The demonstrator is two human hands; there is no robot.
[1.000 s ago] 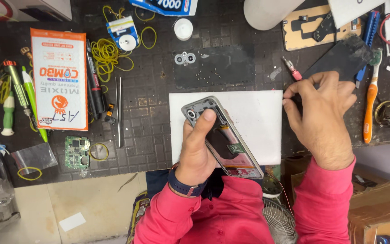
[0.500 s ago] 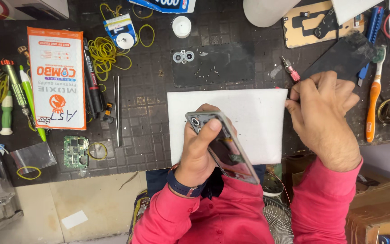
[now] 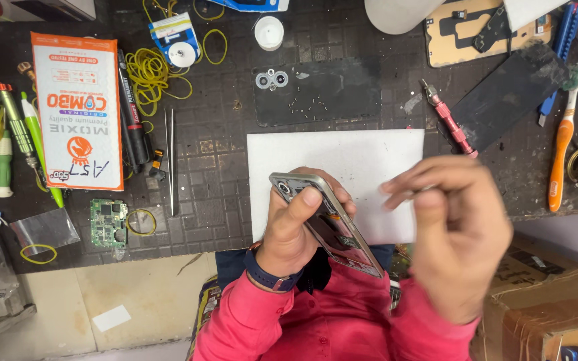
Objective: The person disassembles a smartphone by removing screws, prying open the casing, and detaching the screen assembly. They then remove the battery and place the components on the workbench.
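Observation:
My left hand (image 3: 296, 230) grips an opened phone (image 3: 332, 224) by its frame, tilted, with the camera end up and the thumb across its edge, over the near edge of a white mat (image 3: 342, 154). My right hand (image 3: 459, 234) is blurred just right of the phone, fingertips pinched together and pointing left at it. Whether anything sits between those fingertips cannot be made out. A red screwdriver (image 3: 449, 119) lies on the dark bench beyond the right hand.
A black back cover (image 3: 322, 90) with small screws on it lies behind the mat. Tweezers (image 3: 170, 160), an orange package (image 3: 78, 110), a small circuit board (image 3: 108, 222) and yellow bands (image 3: 148, 70) lie left. An orange toothbrush (image 3: 560, 154) lies right, a cardboard box (image 3: 543, 301) below it.
My right hand has left the spot near the red screwdriver and swung down and left toward the phone. The left hand keeps hold of the phone, slightly lower.

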